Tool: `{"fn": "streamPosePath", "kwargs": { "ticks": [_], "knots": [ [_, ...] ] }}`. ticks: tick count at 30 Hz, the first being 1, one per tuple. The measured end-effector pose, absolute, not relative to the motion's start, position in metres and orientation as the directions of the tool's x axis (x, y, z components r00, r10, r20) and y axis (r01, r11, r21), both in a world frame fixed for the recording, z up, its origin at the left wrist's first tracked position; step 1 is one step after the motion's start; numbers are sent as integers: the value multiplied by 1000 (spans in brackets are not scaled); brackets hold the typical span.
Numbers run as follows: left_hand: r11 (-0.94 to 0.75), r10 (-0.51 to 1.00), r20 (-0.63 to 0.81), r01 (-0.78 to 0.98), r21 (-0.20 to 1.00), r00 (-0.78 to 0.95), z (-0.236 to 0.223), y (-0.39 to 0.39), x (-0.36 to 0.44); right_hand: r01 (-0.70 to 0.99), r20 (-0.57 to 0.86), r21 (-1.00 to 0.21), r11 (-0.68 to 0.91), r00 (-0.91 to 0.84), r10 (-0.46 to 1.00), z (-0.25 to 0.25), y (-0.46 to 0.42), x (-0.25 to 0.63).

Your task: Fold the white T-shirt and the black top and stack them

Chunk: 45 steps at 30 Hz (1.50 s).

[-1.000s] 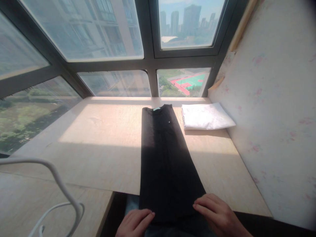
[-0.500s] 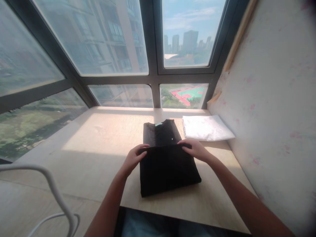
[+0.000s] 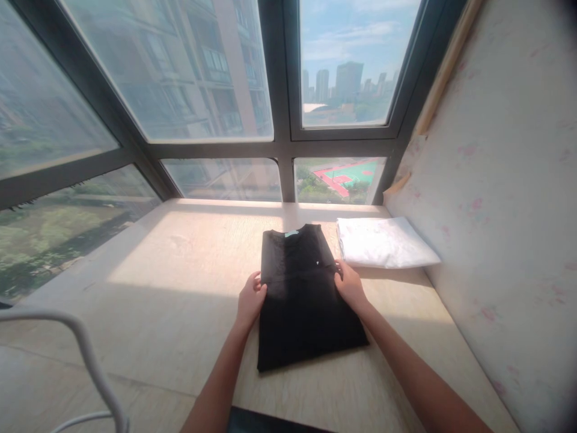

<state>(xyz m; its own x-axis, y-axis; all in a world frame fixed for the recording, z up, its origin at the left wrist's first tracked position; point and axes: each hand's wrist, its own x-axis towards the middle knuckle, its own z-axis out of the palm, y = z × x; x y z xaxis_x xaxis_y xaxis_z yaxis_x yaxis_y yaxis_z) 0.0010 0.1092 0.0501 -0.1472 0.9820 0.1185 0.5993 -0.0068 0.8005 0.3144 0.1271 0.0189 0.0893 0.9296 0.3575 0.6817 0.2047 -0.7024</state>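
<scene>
A black shirt (image 3: 302, 307) lies folded on the wooden table (image 3: 180, 300), its collar with a small pale label pointing toward the window. The lower half is folded up over the upper half. My left hand (image 3: 251, 299) grips the left end of the folded edge, fingers curled on the cloth. My right hand (image 3: 348, 284) pinches the right end of the same edge. Both forearms reach in from the bottom of the view.
A folded white garment (image 3: 385, 242) lies at the back right, next to the pale flowered wall (image 3: 505, 210). A white wire hanger (image 3: 85, 361) sits at the near left. Large windows (image 3: 202, 90) close off the far side of the table.
The shirt lay long over the table's near edge; both hands lifted its hem and folded it up toward the collar. Now they have slid to the sides of the fold.
</scene>
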Motion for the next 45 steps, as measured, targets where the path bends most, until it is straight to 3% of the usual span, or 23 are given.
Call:
{"fn": "streamPosePath", "kwargs": {
  "ticks": [3, 6, 8, 11, 16, 31, 45],
  "knots": [
    [-106, 957, 268, 718, 687, -115, 58, 86, 20, 719, 424, -649, 249, 69, 903, 20, 105, 311],
    [-269, 919, 378, 882, 387, 115, 64, 59, 51, 774, 480, -519, 363, -88, 873, 24, 82, 299],
    [-306, 916, 332, 926, 222, 223, 61, 48, 68, 804, 439, -423, 419, -222, 870, 25, 73, 290],
    [-267, 942, 241, 957, 111, 235, 47, 45, 78, 866, 327, -306, 396, -295, 898, 25, 69, 284],
    [-230, 953, 214, 971, 61, 213, 33, 44, 70, 913, 246, -216, 347, -293, 924, 21, 65, 289],
    [-271, 925, 264, 962, -42, 272, 24, -51, 64, 899, 343, -217, 381, -295, 892, 9, -36, 295],
    [-331, 909, 258, 943, -25, 326, 28, -28, 66, 899, 322, -211, 384, -307, 896, 13, -10, 294]
  ]
}}
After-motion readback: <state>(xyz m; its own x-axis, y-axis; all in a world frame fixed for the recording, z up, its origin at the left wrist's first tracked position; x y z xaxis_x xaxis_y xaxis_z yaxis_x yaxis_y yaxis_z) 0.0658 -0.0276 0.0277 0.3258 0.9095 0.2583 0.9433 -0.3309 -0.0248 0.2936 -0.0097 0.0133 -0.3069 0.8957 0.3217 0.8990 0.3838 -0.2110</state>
